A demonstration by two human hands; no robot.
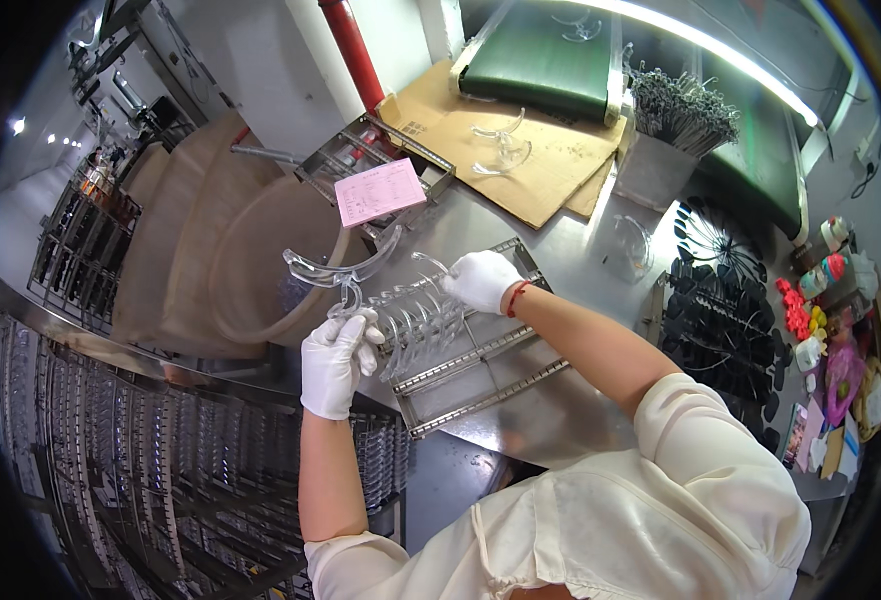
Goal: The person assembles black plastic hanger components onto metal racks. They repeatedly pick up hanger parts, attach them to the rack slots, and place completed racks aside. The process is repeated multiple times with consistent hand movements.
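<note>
My left hand (338,360), in a white glove, is closed on a clear curved plastic piece (355,268) shaped like an eyewear lens. It is held up beside a metal rack (475,352) with slotted rails, which lies on the steel table. A row of similar clear pieces (410,325) stands along the rack's left part. Over the rack's far side, my right hand (482,282), also gloved, has its fingers pinched at the end of another clear curved piece (428,262). Its fingertips are partly hidden.
A pink paper (380,192) lies on a metal frame at the far left. Clear pieces (502,150) rest on cardboard (430,110) before a green conveyor belt (540,65). Black parts (715,320) and a bin of metal hooks (680,110) stand right. Loaded racks (160,450) fill the lower left.
</note>
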